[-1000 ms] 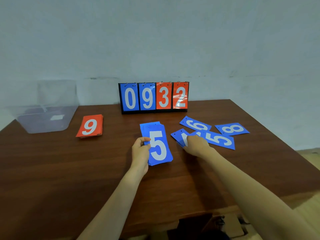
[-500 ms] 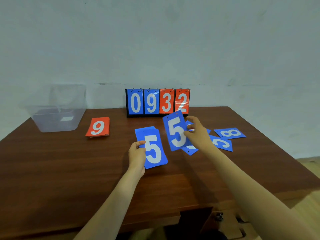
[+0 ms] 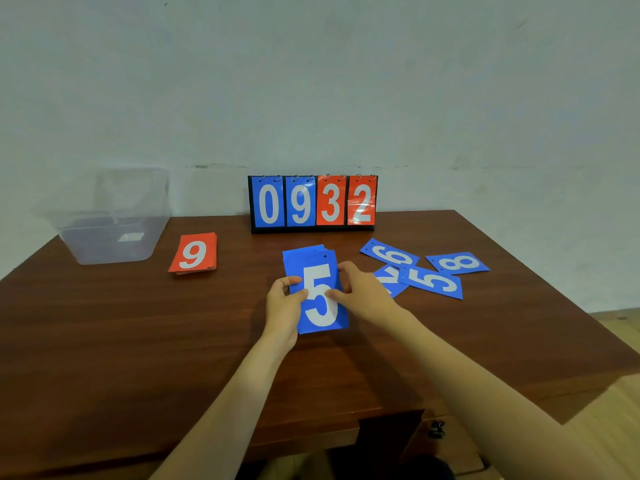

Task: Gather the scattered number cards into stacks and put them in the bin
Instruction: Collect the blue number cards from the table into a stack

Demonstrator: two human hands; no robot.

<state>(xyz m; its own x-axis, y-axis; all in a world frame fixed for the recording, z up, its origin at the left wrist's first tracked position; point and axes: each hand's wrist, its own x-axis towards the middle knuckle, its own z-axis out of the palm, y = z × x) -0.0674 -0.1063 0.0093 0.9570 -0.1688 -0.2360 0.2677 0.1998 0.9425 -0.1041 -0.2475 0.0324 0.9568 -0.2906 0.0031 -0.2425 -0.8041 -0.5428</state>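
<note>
Lifted clear of the bench [image 3: 138,341] half a second ago, the blue 5 card [image 3: 320,317] is now lying face up on top of the blue stack [image 3: 304,258], which is sitting near the middle of the bench. Both hands are holding that stack. The left hand [image 3: 284,303] is gripping its left edge with the thumb on the face of the top card. The right hand [image 3: 360,289] is pinching the right edge, its thumb lying across the white numeral.

Four blue cards are lying loose just right of the right hand. A 6 card [image 3: 389,254] is lying nearest the back and an 8 card [image 3: 457,263] farthest right. A second 5 card [image 3: 431,282] is overlapping a half-hidden card [image 3: 391,280], whose mostly covered numeral may be a 4.

A red stack [image 3: 194,253] topped by a 9 is resting well to the left, between the blue stack and the clear plastic bin [image 3: 104,237]. The bin is standing at the back left corner of the bench. A flip scoreboard [image 3: 313,202] reading 0 9 3 2 is standing upright at the back edge, in front of the pale wall [image 3: 311,81].
</note>
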